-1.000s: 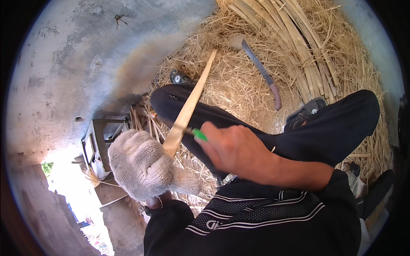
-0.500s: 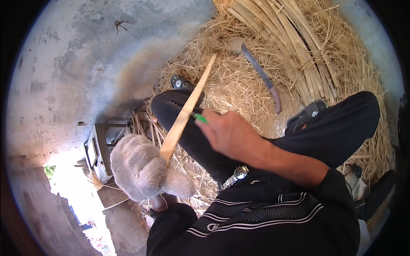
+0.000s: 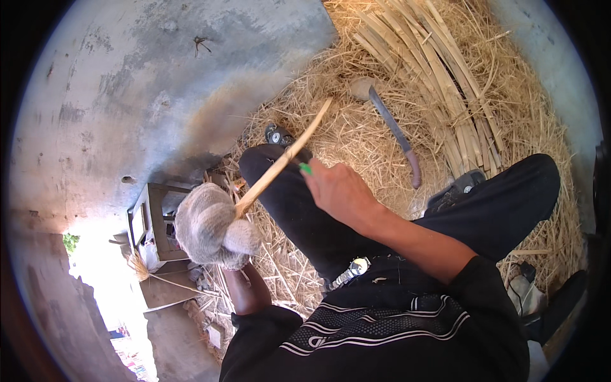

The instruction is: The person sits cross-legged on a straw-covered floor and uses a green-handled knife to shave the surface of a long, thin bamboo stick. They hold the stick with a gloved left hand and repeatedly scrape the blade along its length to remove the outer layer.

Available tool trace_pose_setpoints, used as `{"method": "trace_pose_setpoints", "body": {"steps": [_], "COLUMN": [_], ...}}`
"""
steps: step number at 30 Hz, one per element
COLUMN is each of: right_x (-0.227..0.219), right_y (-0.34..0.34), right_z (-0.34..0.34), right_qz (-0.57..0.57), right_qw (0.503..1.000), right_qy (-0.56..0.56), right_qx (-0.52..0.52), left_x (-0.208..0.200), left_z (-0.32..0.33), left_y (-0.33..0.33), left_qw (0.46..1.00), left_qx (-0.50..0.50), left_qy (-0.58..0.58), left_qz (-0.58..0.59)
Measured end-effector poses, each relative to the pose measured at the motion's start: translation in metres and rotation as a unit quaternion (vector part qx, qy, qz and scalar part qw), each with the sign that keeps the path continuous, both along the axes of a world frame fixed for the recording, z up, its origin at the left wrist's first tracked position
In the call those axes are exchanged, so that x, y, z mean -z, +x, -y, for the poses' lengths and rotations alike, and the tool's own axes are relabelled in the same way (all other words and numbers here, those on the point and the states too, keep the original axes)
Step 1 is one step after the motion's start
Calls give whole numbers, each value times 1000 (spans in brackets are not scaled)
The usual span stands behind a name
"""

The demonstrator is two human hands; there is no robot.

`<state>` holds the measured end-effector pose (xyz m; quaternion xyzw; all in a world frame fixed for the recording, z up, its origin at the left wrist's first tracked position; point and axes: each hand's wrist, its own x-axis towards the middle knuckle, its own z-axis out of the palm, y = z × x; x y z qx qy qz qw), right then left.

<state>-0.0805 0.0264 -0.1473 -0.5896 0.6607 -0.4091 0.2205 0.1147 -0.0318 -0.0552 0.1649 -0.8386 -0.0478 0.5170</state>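
The left hand [image 3: 213,224], in a thick grey knitted glove, has its grip closed around the near end of a pale split cane strip [image 3: 283,162], which slants up and away from that grip across the person's dark-trousered knee [image 3: 280,181]. The bare right hand [image 3: 337,191] is closed on a small green-handled tool [image 3: 306,168] pressed against the strip just beyond the gloved grip. Farther out past both hands, a long knife [image 3: 394,130] lies on straw [image 3: 356,140] beside a bundle of canes [image 3: 433,70].

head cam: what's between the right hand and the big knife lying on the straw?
In the head view, only loose straw lies between the right hand and the long knife. The hand works a bamboo strip that the gloved left hand holds.
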Motion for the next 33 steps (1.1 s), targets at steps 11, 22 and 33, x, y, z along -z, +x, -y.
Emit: {"method": "trace_pose_setpoints", "body": {"steps": [11, 22, 33], "right_x": [42, 78, 190], "right_y": [-15, -10, -78], "right_z": [25, 55, 39], "right_qz": [-12, -29, -31], "right_qw": [997, 993, 955], "right_qy": [-67, -91, 264], "right_qx": [39, 75, 132], "left_x": [2, -1, -2], "left_z": [-3, 0, -1], "left_y": [-8, -7, -24], "left_qw": [999, 996, 984], "left_qx": [-14, 0, 7], "left_qy": [8, -14, 48], "left_qz": [-48, -89, -170]}}
